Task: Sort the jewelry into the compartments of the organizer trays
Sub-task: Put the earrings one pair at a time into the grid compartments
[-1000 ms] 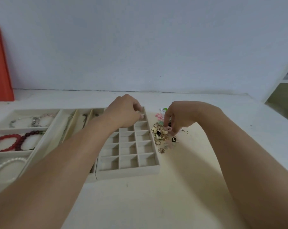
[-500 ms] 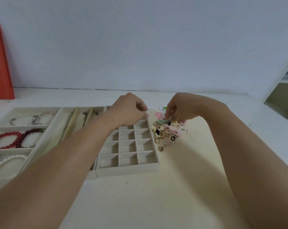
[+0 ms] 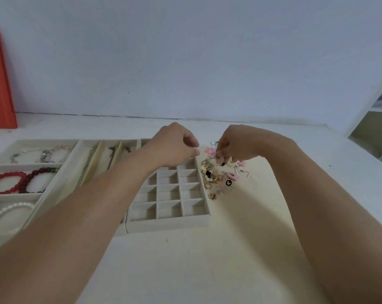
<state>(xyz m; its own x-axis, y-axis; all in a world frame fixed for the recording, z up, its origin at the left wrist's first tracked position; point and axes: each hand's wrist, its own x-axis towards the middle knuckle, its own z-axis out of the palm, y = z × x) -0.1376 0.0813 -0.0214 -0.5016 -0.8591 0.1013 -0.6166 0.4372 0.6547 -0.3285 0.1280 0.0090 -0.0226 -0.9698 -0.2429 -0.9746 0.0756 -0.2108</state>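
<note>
I am at the picking step: my right hand point(image 3: 236, 145) hangs over the far end of the loose pile of jewelry point(image 3: 218, 176) on the bench point(image 3: 207, 260), fingertips curled down and pinching at a small piece just under them. It looks like a stud or earring with a dark bead, but it is too small to name for sure. The rest of the pile, gold rings, pink pieces and a black round charm, lies just below and nearer to me than that hand.

My left hand point(image 3: 174, 145) is curled loosely above the far corner of the small-compartment tray point(image 3: 170, 222), which sits just to the left of the pile. Whether it holds anything I cannot tell; the fingers hide the palm side.

Left of that hand, the other trays already carry chains point(image 3: 87, 170), a red bead bracelet point(image 3: 21, 181), silver bracelets point(image 3: 43, 154) and a pearl strand point(image 3: 8, 213). The small compartments I can see look unfilled, so I judge this part barely begun.

Next I need a clean lift of one piece clear of its tangled neighbours, a short carry left, and a drop into one small cell.
</note>
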